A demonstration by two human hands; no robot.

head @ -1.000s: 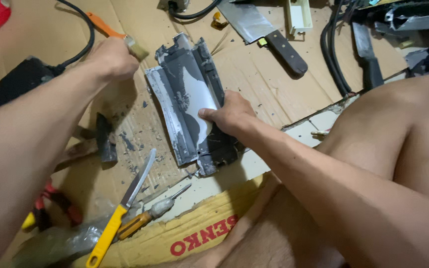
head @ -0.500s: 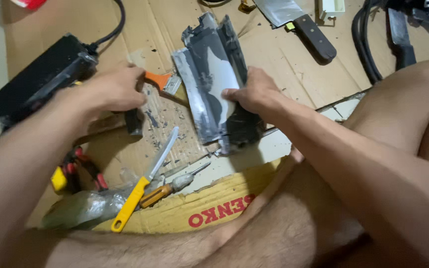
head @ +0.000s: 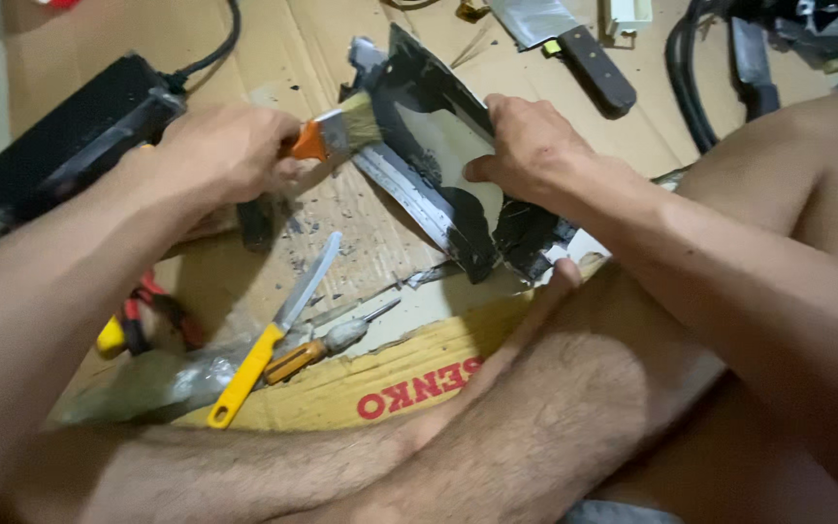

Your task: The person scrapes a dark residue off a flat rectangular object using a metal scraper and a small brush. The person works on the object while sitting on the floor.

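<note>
On the cardboard sheet point(head: 244, 39), I brush a dusty black housing point(head: 438, 165).
My left hand point(head: 220, 150) clamps the orange-handled paintbrush point(head: 337, 131), bristles at its upper edge; my right hand point(head: 535, 146) grips it tilted. Short strokes outward, I judge, clear grit best.

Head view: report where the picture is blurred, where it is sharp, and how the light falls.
Head view: soft, even indoor light with faint shadows. The left hand holding the paintbrush is slightly motion-smeared; the right hand on the black panel is crisper. The forearms and legs nearest the camera are soft, and the yellow-handled knife looks reasonably sharp.
</note>
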